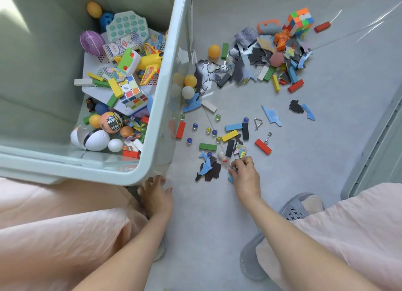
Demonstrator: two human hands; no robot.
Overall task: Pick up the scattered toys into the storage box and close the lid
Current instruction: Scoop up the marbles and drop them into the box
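The pale green storage box (162, 94) stands open at the left, holding balls, eggs, a cube and blocks. Scattered toys lie on the grey floor to its right: coloured blocks, marbles, puzzle pieces, a green block (208, 146) and a blue dolphin piece (206, 162). My right hand (244, 177) is low on the floor beside a small pale doll figure (224, 159), its fingers curled around small pieces, a blue one showing under the hand. My left hand (156, 194) rests with relaxed fingers at the box's near corner and holds nothing.
A bigger heap with a colourful cube (301, 20), an orange ball (214, 50) and puzzle pieces lies at the far right. The lid (378, 125) leans along the right edge. My slippered foot (295, 208) and pink-clad knees fill the foreground.
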